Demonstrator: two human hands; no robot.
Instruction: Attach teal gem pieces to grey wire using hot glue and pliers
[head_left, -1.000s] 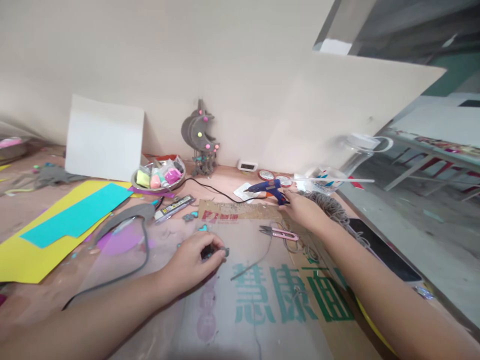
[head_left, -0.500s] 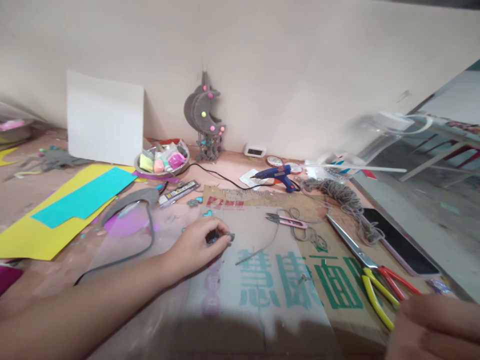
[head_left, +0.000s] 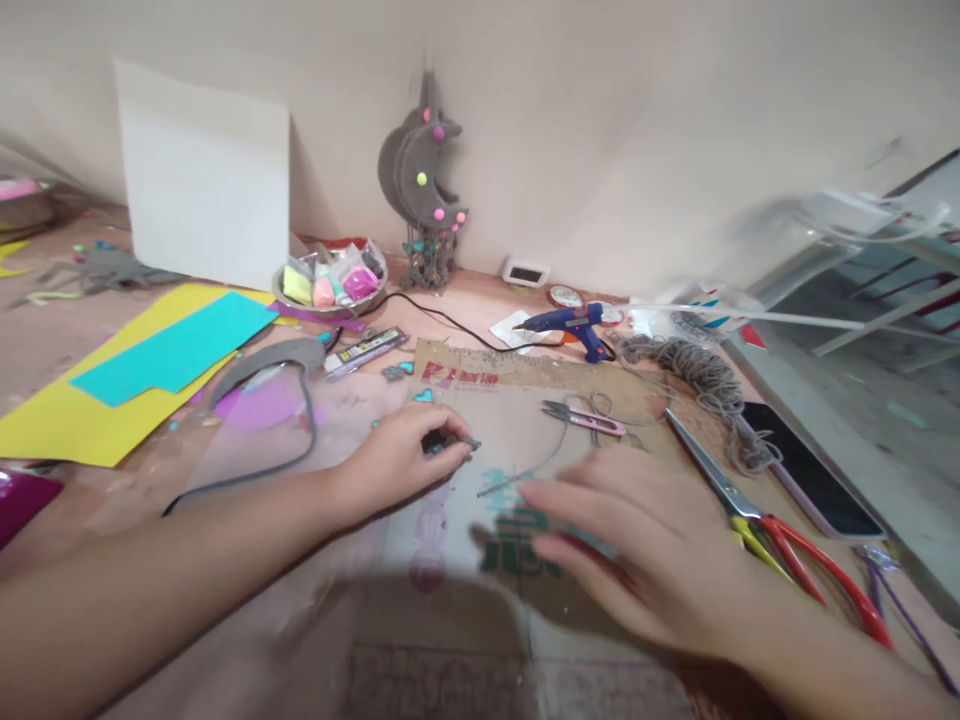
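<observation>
My left hand (head_left: 409, 450) is closed in a pinch near the middle of the cardboard sheet (head_left: 495, 365). A small dark grey piece (head_left: 472, 444) sticks out between its thumb and fingertips; most of it is hidden in the hand. My right hand (head_left: 630, 540), slightly blurred, hovers over the green print with thumb and fingers apart and nothing visible between them. Just left of its fingertips lies the loose end of a thin grey cord (head_left: 499, 487). The cord runs up to pink thread snips (head_left: 592, 417). Small blue hearts (head_left: 424, 396) lie beyond my left hand.
A blue glue gun (head_left: 566, 322), grey yarn (head_left: 697, 370), large scissors (head_left: 724, 490) and a phone (head_left: 817, 475) line the right side. Blue foam (head_left: 180, 345) on yellow sheets (head_left: 97, 430) lies left. A grey moon ornament (head_left: 420, 165) stands at the wall, near a bowl (head_left: 322, 308).
My right hand has come in from the lower right corner to above the cardboard, its fingers now spread. The left hand keeps its pinch on the small grey piece. The view has tilted down slightly.
</observation>
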